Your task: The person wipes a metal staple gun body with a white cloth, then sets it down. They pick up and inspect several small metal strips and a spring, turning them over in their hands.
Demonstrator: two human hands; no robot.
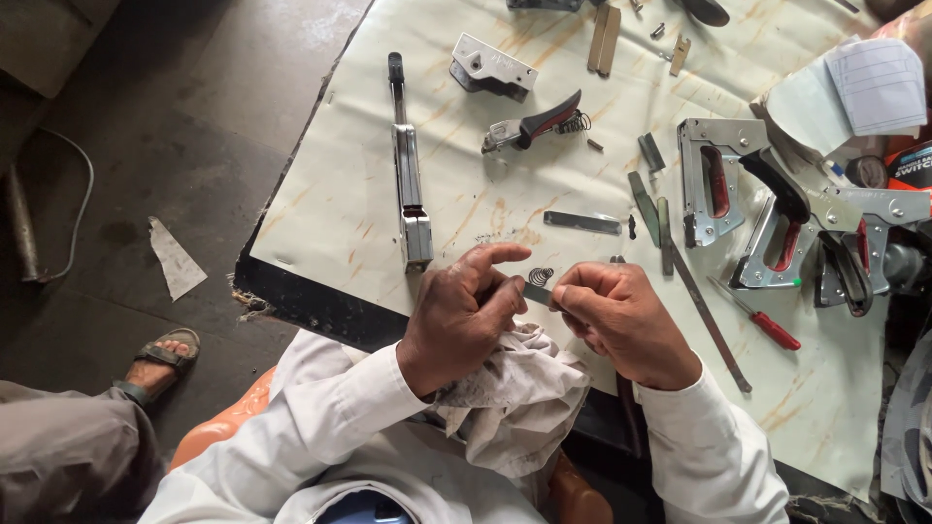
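Both hands pinch one small metal strip [537, 293]: left hand [464, 315] and right hand [621, 320] grasping opposite ends, strip lying crosswise between them.

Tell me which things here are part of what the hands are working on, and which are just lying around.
In hand:
left hand
right hand
small flat metal strip pinched between them
dirty rag under the hands

Lying about:
small coil spring
long staple magazine
red-handled screwdriver
assembled staple guns
red-and-black handle lever
paper sheets
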